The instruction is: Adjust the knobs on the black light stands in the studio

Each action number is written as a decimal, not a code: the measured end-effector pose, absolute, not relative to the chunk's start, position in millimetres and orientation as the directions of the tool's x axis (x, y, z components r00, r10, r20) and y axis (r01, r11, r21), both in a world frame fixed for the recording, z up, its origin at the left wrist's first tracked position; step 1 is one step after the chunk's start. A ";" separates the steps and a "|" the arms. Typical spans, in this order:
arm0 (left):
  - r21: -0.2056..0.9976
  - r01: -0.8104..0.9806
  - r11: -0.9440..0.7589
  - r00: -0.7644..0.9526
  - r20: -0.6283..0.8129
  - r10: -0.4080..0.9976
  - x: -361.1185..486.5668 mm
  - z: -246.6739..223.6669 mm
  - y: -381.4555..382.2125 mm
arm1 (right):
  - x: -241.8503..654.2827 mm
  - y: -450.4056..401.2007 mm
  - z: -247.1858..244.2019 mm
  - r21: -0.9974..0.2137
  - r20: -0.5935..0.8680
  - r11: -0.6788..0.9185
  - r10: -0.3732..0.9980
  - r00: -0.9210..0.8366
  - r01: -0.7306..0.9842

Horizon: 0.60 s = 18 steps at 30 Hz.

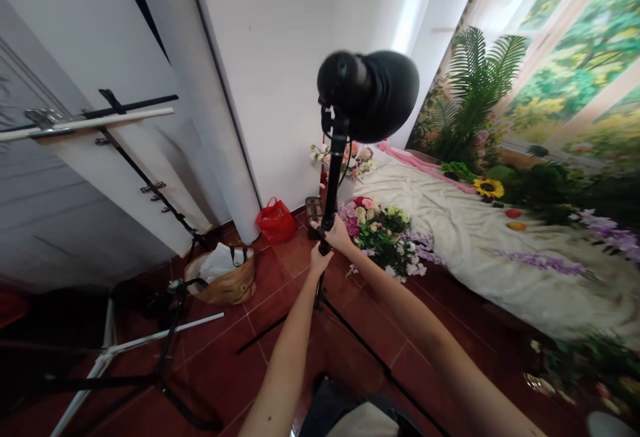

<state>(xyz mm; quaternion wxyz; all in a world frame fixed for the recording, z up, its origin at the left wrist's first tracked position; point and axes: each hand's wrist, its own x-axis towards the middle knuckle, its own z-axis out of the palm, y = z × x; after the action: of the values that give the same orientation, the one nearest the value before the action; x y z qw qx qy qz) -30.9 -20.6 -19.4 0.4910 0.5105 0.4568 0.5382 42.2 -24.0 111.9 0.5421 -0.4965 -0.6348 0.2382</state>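
Note:
A black light stand (332, 187) rises in front of me, with a black studio lamp (387, 96) on top that faces right. My left hand (321, 258) is wrapped round the pole, just under a collar. Slightly higher, my right hand (338, 234) grips the same pole at its dark clamp or knob; its fingertips are partly hidden behind the pole. Thin tripod legs of the stand spread over the red tiles below my hands.
A flower bunch (377, 230) lies close right of the pole, beside a cloth-covered bed (450, 224) with artificial flowers. Leftward are a red bag (276, 221), a woven bag (227, 282), a white pipe frame (145, 338) and another black stand (167, 337). A printed window backdrop (565, 70) hangs right.

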 end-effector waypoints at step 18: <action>0.980 -0.163 -0.114 -0.030 0.111 0.993 -25.0 -29.9 -10.6 | 62.2 -28.9 67.0 -0.788 0.392 0.385 0.915 -0.092 0.481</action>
<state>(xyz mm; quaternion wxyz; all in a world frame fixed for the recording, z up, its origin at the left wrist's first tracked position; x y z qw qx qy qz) -25.0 -10.6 -29.9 0.5054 0.4794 0.4331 0.5720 62.2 -28.9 67.0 0.4522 -0.4996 -0.6987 0.2403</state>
